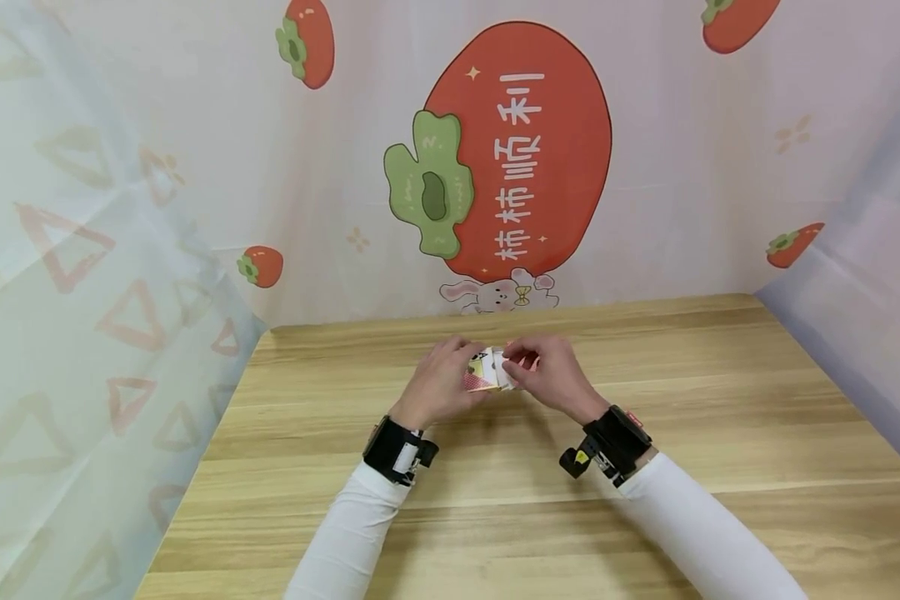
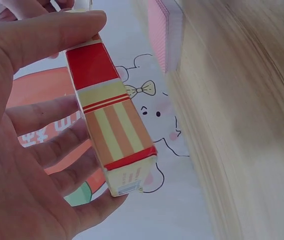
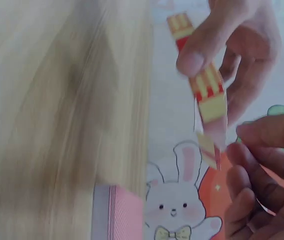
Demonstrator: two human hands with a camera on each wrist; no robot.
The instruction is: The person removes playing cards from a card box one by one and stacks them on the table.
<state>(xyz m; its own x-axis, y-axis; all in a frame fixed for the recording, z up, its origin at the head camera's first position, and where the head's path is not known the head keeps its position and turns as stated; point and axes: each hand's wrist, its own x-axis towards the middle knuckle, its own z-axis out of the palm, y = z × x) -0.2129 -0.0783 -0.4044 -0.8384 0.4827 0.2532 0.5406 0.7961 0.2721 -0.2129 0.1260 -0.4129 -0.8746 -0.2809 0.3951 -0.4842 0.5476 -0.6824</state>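
Note:
My left hand (image 1: 442, 379) holds a small playing-card box (image 2: 117, 115) with the thumb across one narrow side and the fingers along the other. Red, cream and orange stripes run over that side, and one end carries a barcode. At the other end the flap (image 3: 209, 150) stands away from the box. My right hand (image 1: 558, 375) is at this open end, fingers curled, with the thumb and index fingertips (image 3: 232, 150) right at the flap. Close to the hands, a pink-backed deck of cards (image 2: 161, 40) with white edges stands on the table.
The wooden table (image 1: 495, 517) reaches back to a white cloth backdrop (image 1: 667, 208) printed with persimmons and a rabbit. Another printed cloth (image 1: 82, 333) hangs along the left side, and a pale cloth on the right. Each wrist wears a black strapped camera mount (image 1: 393, 450).

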